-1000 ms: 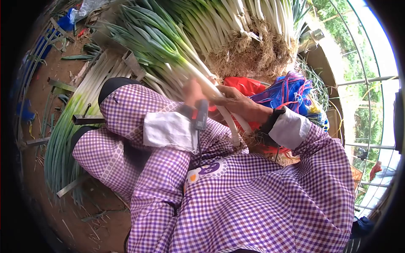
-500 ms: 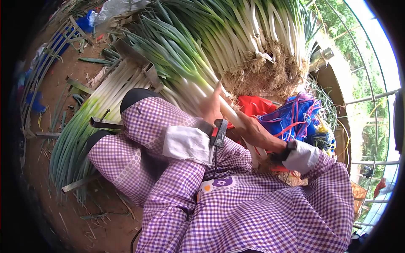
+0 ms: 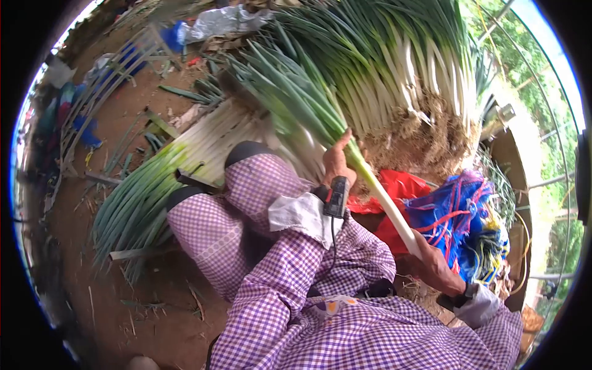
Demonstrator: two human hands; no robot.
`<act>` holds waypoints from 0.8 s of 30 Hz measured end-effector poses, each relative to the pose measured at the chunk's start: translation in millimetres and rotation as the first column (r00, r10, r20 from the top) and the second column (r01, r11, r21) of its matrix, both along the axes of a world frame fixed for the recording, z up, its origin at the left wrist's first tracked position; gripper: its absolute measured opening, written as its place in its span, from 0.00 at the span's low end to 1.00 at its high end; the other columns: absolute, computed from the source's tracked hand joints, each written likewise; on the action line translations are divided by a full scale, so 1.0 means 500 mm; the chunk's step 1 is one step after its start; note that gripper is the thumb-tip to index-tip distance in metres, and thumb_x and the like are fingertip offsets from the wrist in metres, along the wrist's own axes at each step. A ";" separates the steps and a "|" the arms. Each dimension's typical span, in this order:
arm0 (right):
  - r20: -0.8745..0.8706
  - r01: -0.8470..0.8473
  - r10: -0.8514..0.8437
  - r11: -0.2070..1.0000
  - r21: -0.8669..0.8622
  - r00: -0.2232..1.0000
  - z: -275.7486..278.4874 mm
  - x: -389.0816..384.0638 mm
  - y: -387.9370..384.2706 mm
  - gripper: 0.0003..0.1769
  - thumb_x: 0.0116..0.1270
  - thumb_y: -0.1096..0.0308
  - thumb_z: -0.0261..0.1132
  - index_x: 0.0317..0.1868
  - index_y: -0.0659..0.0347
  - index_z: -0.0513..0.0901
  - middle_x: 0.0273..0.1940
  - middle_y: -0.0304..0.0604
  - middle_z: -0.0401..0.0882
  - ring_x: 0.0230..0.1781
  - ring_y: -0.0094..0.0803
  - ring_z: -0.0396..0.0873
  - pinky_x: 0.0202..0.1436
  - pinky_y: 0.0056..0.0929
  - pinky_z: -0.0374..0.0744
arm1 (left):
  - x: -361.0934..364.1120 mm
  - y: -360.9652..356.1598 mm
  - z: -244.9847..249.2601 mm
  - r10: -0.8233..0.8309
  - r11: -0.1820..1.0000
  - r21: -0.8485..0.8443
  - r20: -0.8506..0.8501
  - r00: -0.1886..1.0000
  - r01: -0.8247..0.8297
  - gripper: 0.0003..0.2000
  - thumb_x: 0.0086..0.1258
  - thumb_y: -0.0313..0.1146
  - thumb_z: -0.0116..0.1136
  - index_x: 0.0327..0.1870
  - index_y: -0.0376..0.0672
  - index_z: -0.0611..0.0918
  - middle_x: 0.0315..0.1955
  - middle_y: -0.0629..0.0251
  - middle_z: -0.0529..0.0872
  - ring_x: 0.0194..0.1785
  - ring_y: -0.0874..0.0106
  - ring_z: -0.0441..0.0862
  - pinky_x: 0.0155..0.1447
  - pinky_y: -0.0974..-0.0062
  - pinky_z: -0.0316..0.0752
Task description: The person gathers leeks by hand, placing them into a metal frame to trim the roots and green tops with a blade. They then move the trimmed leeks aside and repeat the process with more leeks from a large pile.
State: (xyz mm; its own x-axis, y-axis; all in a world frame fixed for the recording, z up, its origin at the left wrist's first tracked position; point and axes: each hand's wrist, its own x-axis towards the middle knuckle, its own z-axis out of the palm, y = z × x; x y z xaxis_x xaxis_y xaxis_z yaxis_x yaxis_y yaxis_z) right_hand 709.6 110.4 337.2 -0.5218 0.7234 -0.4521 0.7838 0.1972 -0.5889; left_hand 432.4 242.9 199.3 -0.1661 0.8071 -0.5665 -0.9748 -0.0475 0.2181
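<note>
A long green onion point(image 3: 387, 196) with a white stem slants across the middle of the view, lifted in front of my knees. My left hand point(image 3: 338, 161) is closed around it where the white turns to green leaf. Lower right, my right hand point(image 3: 431, 265) grips the white bottom end; its fingertips are partly hidden. The leaves point to the upper left, over a bunch of loose green onions point(image 3: 302, 145) beside my knee. A large pile of unpeeled green onions point(image 3: 388, 74) with dirty roots lies just beyond my hands.
Trimmed green onions point(image 3: 206, 132) lie in a metal-barred rack to the left. Blue netting point(image 3: 453, 200) and red plastic point(image 3: 394, 185) are heaped right of my hands. A metal bar point(image 3: 197, 180) sticks up near my knees. Scraps litter the dirt floor point(image 3: 148, 314).
The view has shifted, moving the scene rightward and down. My hands are farther apart on the onion; my right hand is now at its white end, and more of the stem shows.
</note>
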 end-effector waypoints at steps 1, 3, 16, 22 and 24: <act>-0.005 0.019 -0.019 1.000 0.010 1.000 -0.007 0.014 0.005 0.37 0.69 0.70 0.68 0.76 0.60 0.63 0.50 0.63 0.83 0.48 0.56 0.87 0.46 0.44 0.83 | -0.011 -0.002 0.019 0.027 0.998 0.050 0.019 0.999 -0.027 0.19 0.63 0.39 0.78 0.49 0.46 0.81 0.33 0.66 0.84 0.38 0.65 0.87 0.41 0.61 0.84; -0.055 0.007 -0.004 0.999 0.045 0.998 -0.025 0.044 0.029 0.36 0.70 0.73 0.66 0.76 0.59 0.64 0.45 0.60 0.84 0.42 0.52 0.88 0.42 0.43 0.82 | -0.047 -0.007 0.062 0.038 0.980 0.193 0.010 0.999 -0.039 0.19 0.65 0.38 0.76 0.50 0.44 0.80 0.38 0.63 0.84 0.42 0.64 0.87 0.45 0.58 0.85; -0.081 -0.282 0.434 0.706 0.650 0.897 0.047 -0.389 0.306 0.19 0.70 0.67 0.68 0.60 0.58 0.76 0.42 0.55 0.84 0.41 0.59 0.83 0.40 0.50 0.79 | -0.543 -0.193 0.421 0.691 0.702 0.561 -0.387 0.611 -0.438 0.23 0.68 0.36 0.72 0.59 0.40 0.76 0.53 0.56 0.79 0.55 0.58 0.83 0.64 0.49 0.81; -0.100 -0.331 0.734 0.418 0.846 0.672 0.080 -0.819 0.371 0.13 0.68 0.72 0.66 0.52 0.58 0.81 0.40 0.50 0.86 0.38 0.53 0.85 0.37 0.47 0.81 | -0.817 -0.422 0.432 0.854 0.504 0.591 -0.449 0.263 -0.629 0.26 0.68 0.36 0.73 0.62 0.40 0.74 0.56 0.57 0.78 0.63 0.55 0.80 0.67 0.49 0.80; -0.234 -0.237 0.854 0.374 0.897 0.464 0.034 -0.954 0.377 0.09 0.69 0.71 0.65 0.49 0.57 0.82 0.38 0.49 0.86 0.37 0.53 0.85 0.37 0.46 0.82 | -0.897 -0.493 0.392 0.876 0.426 0.516 -0.440 0.196 -0.743 0.25 0.69 0.37 0.73 0.61 0.41 0.75 0.56 0.58 0.79 0.62 0.56 0.81 0.66 0.48 0.80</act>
